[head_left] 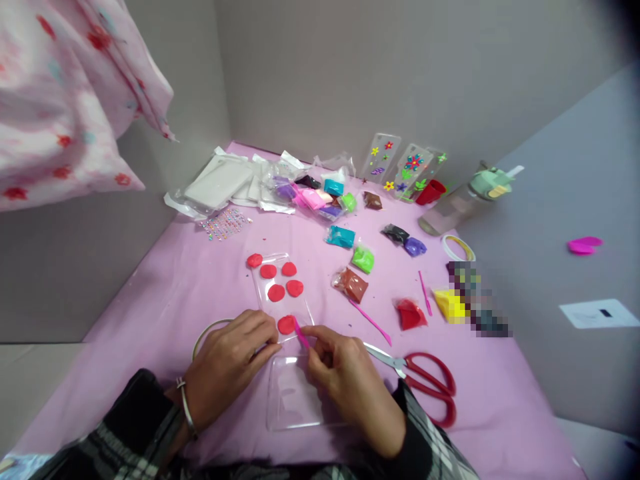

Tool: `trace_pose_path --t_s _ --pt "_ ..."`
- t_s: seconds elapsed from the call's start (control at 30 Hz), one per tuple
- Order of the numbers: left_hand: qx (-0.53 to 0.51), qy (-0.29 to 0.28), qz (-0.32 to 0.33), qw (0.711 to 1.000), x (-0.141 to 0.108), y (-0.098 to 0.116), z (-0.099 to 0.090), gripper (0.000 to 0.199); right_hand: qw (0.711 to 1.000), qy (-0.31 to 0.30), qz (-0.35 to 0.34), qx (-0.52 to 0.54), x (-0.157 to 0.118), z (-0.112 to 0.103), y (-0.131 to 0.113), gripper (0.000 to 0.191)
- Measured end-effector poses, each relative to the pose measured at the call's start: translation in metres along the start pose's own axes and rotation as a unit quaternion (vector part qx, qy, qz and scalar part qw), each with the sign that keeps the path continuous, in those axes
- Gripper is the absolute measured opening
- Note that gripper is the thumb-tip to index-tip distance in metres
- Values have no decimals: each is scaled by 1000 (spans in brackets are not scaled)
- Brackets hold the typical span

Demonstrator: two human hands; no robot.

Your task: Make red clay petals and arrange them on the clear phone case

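Observation:
My right hand (pixel 343 373) pinches a pink plastic modelling tool (pixel 301 335), its tip against the right edge of a flattened red clay disc (pixel 287 325). That disc lies at the near end of a clear phone case (pixel 295 308). Farther up the case are several more red discs (pixel 276 293), one overlapping its far left corner. My left hand (pixel 237 353) is closed at the near left corner of the case, fingers curled together and thumb below, gripping its edge. Just below both hands lies a second clear case (pixel 295 400), partly covered by my right hand.
Red-handled scissors (pixel 425 383) lie right of my right hand. Packets of coloured clay (pixel 351 285), another pink tool (pixel 371 321) and a bottle (pixel 460 200) are beyond. Decorated clear cases (pixel 414 170) stand at the back, white packages (pixel 220 183) back left. A ring (pixel 203 333) lies behind my left hand.

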State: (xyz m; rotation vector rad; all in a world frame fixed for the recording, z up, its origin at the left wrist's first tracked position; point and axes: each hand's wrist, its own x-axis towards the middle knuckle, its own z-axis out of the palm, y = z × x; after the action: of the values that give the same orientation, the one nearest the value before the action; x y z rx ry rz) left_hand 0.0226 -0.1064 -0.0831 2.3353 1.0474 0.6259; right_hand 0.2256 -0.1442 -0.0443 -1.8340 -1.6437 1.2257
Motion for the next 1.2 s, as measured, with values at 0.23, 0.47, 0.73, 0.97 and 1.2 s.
trace_pose_path --t_s 0.23,0.47,0.73,0.97,1.2 --pt "-7 7 5 1000 0 -1 1 12 1000 3 -2 26 1 4 7 36" --pt "-11 7 8 1000 1 -1 0 11 1000 10 -20 -22 -1 -2 6 39" --pt "-14 0 2 1000 0 -1 0 13 1000 7 -18 -24 1 1 4 32" --pt "-13 0 5 1000 0 -2 0 12 995 -16 31 91 -1 2 12 34" --pt "-14 11 4 1000 0 -1 0 12 999 -23 18 22 -13 -3 8 33"
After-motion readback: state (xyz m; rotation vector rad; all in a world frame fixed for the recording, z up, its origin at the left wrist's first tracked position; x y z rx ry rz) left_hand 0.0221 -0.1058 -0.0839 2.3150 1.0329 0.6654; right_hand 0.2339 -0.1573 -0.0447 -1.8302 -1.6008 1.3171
